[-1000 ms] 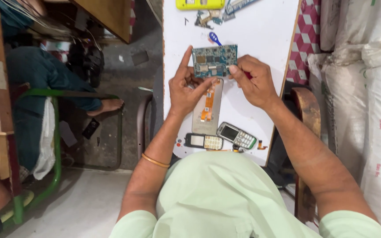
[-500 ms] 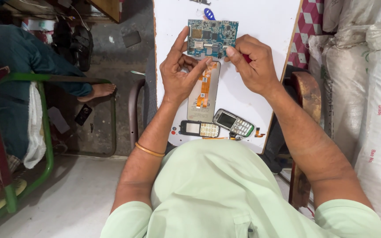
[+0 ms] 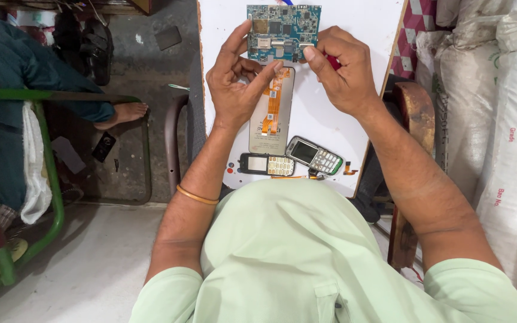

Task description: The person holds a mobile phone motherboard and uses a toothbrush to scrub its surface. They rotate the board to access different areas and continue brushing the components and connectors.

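Note:
A blue-green circuit board rests on a white board at the top of the view. My left hand holds the circuit board's left edge between thumb and fingers. My right hand pinches a small red-handled tool against the circuit board's right lower edge. Under my left hand lies a phone screen panel, back side up, with an orange flex cable on it.
Two small keypad phones lie near the white board's near edge. White sacks are stacked at the right. A seated person's bare foot and a green metal chair frame are at the left.
The view has shifted, so the circuit board and both hands now sit higher in the frame. My hands keep the same grip on the circuit board and tool.

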